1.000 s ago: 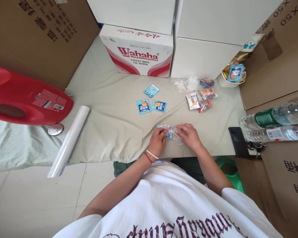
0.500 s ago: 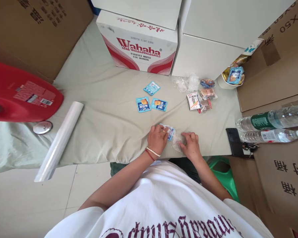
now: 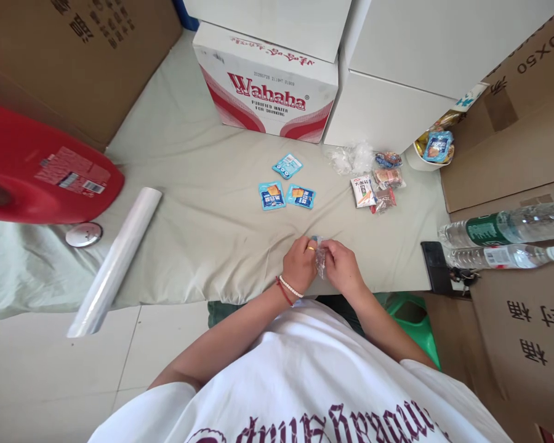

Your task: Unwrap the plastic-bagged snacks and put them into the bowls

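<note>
Close to the front edge of the cloth-covered table [image 3: 226, 246], my two hands nearly meet over a blue snack packet in clear plastic wrap [image 3: 321, 261]. My left hand [image 3: 300, 264], with a ring and bracelets, is closed on the wrapped packet, which it mostly hides. The fingers of my right hand [image 3: 342, 266] pinch the crumpled plastic from the other side. Ahead of my hands lie three blue snack packets [image 3: 272, 195], flat and apart from them. To the right are a white snack packet [image 3: 362, 191] and a few reddish wrapped snacks [image 3: 384, 200].
Crumpled clear plastic [image 3: 353, 158] lies by the white boxes. A white tub of snacks [image 3: 425, 161], two bottles [image 3: 503, 255] and a black phone [image 3: 436, 267] are on the right. On the left are a plastic film roll [image 3: 115, 264] and red jug [image 3: 50, 166].
My hands have come together. The blue packet, lying flat under my left hand before, is now gripped with the plastic gathered round it. The view has shifted slightly.
</note>
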Demonstrator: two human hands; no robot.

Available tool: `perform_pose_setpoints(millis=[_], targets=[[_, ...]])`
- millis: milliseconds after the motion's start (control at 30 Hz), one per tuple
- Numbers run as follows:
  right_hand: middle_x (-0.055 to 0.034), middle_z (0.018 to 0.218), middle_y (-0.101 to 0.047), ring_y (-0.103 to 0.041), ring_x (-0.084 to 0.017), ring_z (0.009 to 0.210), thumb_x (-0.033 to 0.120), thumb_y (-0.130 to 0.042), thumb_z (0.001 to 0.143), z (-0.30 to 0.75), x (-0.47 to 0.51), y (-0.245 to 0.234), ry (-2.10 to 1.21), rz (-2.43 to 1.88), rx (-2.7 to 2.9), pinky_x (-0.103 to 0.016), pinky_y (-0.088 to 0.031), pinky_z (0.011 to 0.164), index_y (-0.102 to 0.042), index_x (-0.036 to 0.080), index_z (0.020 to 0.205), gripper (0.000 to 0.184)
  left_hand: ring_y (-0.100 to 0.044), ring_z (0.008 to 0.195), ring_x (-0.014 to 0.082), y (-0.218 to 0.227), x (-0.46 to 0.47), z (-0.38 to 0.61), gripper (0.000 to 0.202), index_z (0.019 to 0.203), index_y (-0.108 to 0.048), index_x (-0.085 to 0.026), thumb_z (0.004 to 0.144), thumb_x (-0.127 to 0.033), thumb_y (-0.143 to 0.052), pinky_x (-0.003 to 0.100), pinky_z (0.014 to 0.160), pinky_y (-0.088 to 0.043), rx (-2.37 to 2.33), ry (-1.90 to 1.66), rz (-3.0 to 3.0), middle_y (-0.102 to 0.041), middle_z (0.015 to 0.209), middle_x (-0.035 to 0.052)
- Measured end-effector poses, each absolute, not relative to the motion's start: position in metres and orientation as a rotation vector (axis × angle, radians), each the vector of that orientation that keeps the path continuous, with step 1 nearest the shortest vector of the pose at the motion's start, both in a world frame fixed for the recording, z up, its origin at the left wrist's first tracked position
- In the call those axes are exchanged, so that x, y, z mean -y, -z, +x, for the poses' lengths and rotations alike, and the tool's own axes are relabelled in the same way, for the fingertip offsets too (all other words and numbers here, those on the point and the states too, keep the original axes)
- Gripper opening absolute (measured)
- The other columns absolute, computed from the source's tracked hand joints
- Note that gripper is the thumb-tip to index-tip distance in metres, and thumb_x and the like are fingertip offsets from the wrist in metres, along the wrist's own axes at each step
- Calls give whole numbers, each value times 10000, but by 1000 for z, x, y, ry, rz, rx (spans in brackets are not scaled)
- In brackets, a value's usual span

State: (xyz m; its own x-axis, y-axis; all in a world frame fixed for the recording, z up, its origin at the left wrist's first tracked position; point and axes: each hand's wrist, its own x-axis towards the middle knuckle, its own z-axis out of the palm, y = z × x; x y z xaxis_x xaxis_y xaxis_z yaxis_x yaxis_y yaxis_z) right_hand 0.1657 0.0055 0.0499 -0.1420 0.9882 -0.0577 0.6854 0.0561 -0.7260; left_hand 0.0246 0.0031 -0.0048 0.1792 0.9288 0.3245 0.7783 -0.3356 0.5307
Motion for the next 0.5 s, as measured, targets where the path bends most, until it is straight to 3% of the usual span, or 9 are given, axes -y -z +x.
perform_pose_setpoints(millis=[133,233,300,367,500], targets=[[-54,971,-725,-675,-221,860,480,-446,1029,170,3,-42,-1166,-1640,1430,-358,-547,820,-670,234,1182,366,-615,941,236,6,3,22,235,1059,-666,-200,1008,-139,-444,385,818,-460,-1403,-1075,2387,-694,990,110],[-34,933,-712,-662,-211,788,615,-517,982,178,12,-33,-1356,-1614,1153,-339,-548,712,-592,255,1355,523,-640,1017,244,6,5,20,297,1144,-669,-194,955,-94,-463,411,871,-501,-1125,-1083,2436,-713,1026,123],[-21,916,-714,-658,-205,782,598,-604,926,183,19,-25,-1431,-1617,1098,-329,-544,708,-587,263,1371,558,-649,1065,256,6,7,18,340,1179,-669,-183,896,-91,-504,434,919,-531,-912,-996,2437,-717,1061,136],[-28,953,-735,-665,-205,830,531,-652,876,188,24,-17,-1455,-1624,1134,-335,-549,769,-664,250,1260,476,-646,1146,269,6,10,14,396,1203,-666,-170,835,-95,-541,457,1000,-543,-719,-895,2405,-721,1132,147],[-48,1064,-761,-679,-218,913,421,-624,840,216,16,-10,-1327,-1665,1215,-363,-557,860,-717,230,1151,377,-597,1323,266,9,17,-8,489,1304,-639,-170,834,-91,-529,470,1124,-520,-642,-794,2321,-679,1361,154]])
